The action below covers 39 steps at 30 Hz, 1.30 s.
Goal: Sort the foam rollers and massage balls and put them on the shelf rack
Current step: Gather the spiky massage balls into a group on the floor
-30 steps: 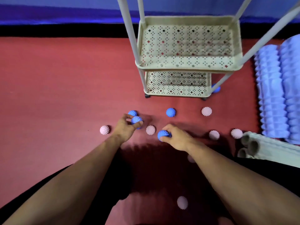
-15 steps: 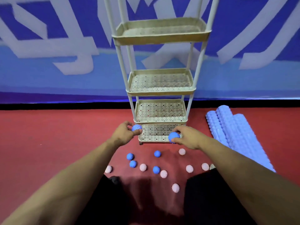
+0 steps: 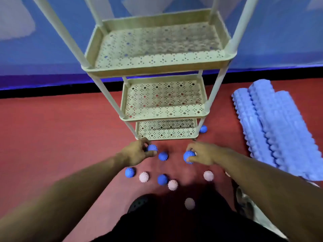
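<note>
— Head view, largest first: rack [image 3: 158,64], cream, perforated trays, far centre, all visible tiers bare.
— Then rollers [image 3: 272,130], blue, ridged, lying side by side far right on red floor [image 3: 52,133]. Probably light but bulky; best gripped round the middle, two-handed.
— Hands next. Left hand [image 3: 135,154] fingers curled round a blue ball [image 3: 152,147], near the rack's foot. Right hand [image 3: 203,154] pinching another blue ball [image 3: 188,156] from above.
— Loose balls: blue ones [image 3: 163,155] between the hands and nearer, pink ones [image 3: 144,176] nearer still, one blue far right by the rack's leg.
— Handling, as a guess: spiky, light, slightly springy; spikes give grip, so a fingertip hold suffices. Prone to rolling once set on a tray.
</note>
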Available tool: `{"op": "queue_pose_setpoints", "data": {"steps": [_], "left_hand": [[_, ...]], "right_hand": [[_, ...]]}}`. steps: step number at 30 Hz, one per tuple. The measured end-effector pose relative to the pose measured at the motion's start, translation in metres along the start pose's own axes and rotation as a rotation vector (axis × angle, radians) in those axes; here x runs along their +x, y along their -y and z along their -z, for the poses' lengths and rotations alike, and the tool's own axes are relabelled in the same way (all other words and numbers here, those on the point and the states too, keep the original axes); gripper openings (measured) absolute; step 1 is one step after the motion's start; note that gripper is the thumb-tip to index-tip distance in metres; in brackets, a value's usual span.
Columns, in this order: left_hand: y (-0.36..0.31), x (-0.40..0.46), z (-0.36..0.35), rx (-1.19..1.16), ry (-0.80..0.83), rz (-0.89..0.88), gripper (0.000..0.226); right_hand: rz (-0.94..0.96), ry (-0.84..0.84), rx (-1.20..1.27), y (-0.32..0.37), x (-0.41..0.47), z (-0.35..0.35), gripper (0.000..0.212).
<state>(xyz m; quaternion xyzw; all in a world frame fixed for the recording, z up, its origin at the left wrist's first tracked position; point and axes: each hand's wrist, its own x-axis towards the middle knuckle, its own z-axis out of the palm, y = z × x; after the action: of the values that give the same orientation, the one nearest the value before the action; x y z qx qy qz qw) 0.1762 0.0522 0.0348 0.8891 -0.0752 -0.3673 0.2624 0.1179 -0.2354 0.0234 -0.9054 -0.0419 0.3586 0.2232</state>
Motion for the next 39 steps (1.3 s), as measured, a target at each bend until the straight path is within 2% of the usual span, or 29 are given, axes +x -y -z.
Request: {"op": "queue_pose_setpoints", "data": {"steps": [4,12,15,24,26,29,32,34,36,39], "left_hand": [[0.027,0.058,-0.056,-0.063,0.096,-0.03,0.039],[0.074,0.086,-0.155,-0.065,0.007,-0.056,0.047],[0.084,0.085,-0.17,-0.061,-0.004,-0.034,0.05],[0.096,0.076,-0.174,-0.201,-0.06,-0.039,0.046],[0.106,0.068,-0.162,-0.155,-0.176,-0.123,0.03],[0.133,0.056,-0.133,-0.003,-0.479,-0.197,0.02],[0.174,0.042,-0.102,0.105,-0.687,-0.075,0.025],[0.207,0.03,-0.089,0.173,-0.731,0.063,0.035],[0.236,0.017,-0.085,0.179,-0.661,0.221,0.046],[0.267,-0.001,-0.083,0.125,-0.519,0.441,0.048]], "right_hand": [[-0.019,0.036,0.014,-0.024,0.063,-0.036,0.032],[-0.102,-0.081,0.181,-0.048,0.076,-0.137,0.029],[-0.133,-0.096,0.185,-0.052,0.075,-0.155,0.037],[-0.137,0.007,0.041,-0.047,0.092,-0.151,0.052],[-0.108,-0.034,0.009,-0.046,0.09,-0.147,0.063],[0.002,-0.161,-0.106,-0.04,0.091,-0.139,0.067],[0.066,-0.255,-0.095,-0.03,0.093,-0.132,0.061],[0.092,-0.283,-0.069,-0.024,0.095,-0.13,0.058],[0.118,-0.293,-0.056,-0.017,0.098,-0.131,0.057],[0.145,-0.293,-0.058,-0.011,0.102,-0.131,0.056]]}}
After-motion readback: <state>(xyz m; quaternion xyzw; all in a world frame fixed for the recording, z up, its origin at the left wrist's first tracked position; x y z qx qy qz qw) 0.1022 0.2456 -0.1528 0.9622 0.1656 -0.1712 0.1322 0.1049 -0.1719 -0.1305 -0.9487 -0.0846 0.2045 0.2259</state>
